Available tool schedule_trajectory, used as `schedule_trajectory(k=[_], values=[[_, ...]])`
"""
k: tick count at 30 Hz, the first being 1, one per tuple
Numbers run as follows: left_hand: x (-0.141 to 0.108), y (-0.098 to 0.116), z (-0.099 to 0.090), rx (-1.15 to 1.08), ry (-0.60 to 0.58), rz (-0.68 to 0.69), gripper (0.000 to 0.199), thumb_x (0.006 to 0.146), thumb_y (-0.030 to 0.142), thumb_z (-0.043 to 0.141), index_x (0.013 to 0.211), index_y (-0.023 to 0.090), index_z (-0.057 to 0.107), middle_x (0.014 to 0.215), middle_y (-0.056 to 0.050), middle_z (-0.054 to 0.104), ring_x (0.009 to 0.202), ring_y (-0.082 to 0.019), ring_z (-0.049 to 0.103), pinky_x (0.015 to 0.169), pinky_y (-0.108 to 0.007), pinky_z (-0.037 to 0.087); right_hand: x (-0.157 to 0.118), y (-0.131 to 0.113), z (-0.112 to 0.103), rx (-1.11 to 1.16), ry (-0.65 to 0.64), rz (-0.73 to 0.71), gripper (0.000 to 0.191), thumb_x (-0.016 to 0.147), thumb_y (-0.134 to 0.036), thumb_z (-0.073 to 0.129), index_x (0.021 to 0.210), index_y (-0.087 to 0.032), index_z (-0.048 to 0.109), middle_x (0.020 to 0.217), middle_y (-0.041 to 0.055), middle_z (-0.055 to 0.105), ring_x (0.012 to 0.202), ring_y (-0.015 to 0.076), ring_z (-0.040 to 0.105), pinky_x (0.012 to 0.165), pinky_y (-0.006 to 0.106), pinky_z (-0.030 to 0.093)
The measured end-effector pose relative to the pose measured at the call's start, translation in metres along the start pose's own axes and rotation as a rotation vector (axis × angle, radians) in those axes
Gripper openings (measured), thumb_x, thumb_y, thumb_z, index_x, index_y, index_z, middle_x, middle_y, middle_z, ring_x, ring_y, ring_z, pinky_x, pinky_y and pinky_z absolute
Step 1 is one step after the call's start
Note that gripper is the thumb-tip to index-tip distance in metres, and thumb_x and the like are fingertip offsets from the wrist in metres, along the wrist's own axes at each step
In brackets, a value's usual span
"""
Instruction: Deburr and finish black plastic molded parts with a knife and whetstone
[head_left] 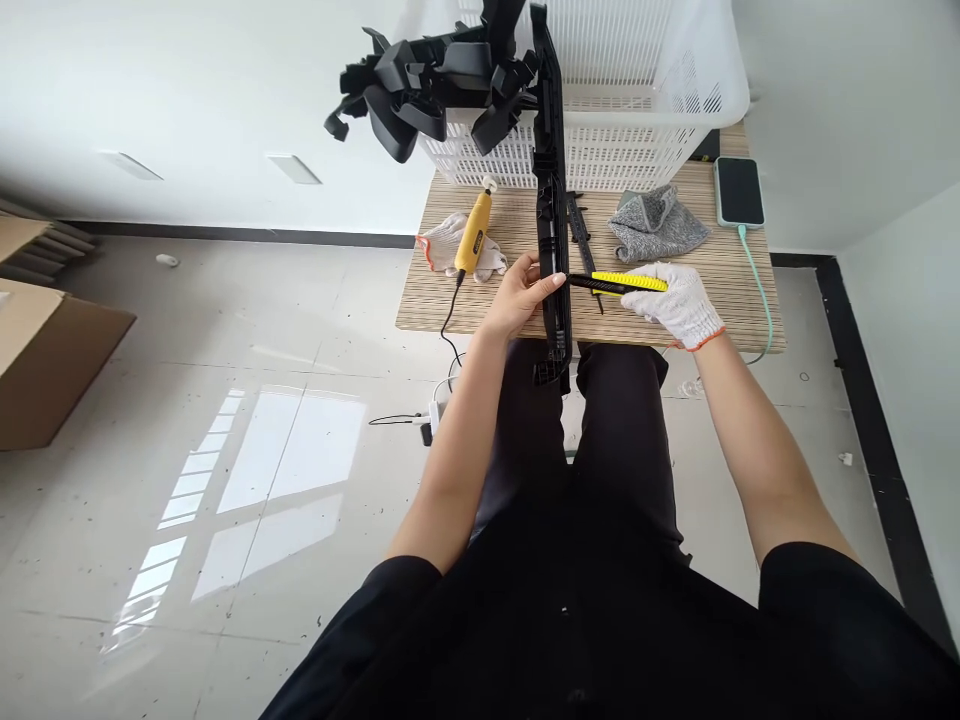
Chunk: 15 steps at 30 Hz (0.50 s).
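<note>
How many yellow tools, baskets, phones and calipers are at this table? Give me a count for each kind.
Yellow tools: 2 (corded tool, black-tipped tool in the right hand)
Baskets: 1 (white basket)
Phones: 1 (phone)
Calipers: 1 (caliper)
Total: 5

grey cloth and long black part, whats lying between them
A dark caliper-like tool lies between the grey cloth and the long black part, as the head view shows.
</note>
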<state>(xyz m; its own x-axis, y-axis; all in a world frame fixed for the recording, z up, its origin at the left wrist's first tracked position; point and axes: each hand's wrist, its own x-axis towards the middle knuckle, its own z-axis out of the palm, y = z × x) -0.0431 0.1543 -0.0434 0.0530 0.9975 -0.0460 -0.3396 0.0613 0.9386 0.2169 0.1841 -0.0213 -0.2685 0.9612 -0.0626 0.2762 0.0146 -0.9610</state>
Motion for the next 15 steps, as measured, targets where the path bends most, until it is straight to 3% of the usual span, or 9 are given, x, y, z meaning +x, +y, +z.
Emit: schedule_trajectory(k=[6, 9, 15], values=[[0.012, -0.007, 0.014, -0.095, 0.066, -0.106, 0.036, 0.084, 0.031, 0.081, 0.114, 0.02, 0.065, 0.103, -0.004, 0.071, 0.114, -0.028, 0.072, 0.09, -0.039, 0.063, -0.005, 0.0, -0.007, -0.117, 0.019, -0.015, 0.026, 0.07, -0.026, 0.09, 0.093, -0.022, 0.078, 0.081, 0.0028, 0.07, 0.063, 0.0124, 0.058, 0.052, 0.026, 0.045], [0.017, -0.007, 0.02, -0.069, 0.028, -0.12, 0.027, 0.088, 0.033, 0.077, 0.108, 0.017, 0.067, 0.093, -0.003, 0.071, 0.102, -0.024, 0.075, 0.086, -0.034, 0.064, -0.008, 0.005, -0.016, -0.215, -0.003, -0.088, 0.027, 0.071, -0.031, 0.089, 0.094, -0.022, 0.08, 0.089, 0.004, 0.073, 0.073, 0.0159, 0.064, 0.058, 0.027, 0.05], [0.019, -0.003, 0.036, 0.023, -0.052, -0.067, 0.027, 0.081, 0.03, 0.083, 0.097, 0.018, 0.065, 0.085, -0.001, 0.071, 0.082, -0.014, 0.072, 0.076, -0.025, 0.061, -0.008, 0.011, -0.019, -0.274, 0.056, -0.184, 0.032, 0.07, -0.037, 0.085, 0.098, -0.022, 0.08, 0.096, 0.005, 0.077, 0.087, 0.0254, 0.071, 0.078, 0.039, 0.059]])
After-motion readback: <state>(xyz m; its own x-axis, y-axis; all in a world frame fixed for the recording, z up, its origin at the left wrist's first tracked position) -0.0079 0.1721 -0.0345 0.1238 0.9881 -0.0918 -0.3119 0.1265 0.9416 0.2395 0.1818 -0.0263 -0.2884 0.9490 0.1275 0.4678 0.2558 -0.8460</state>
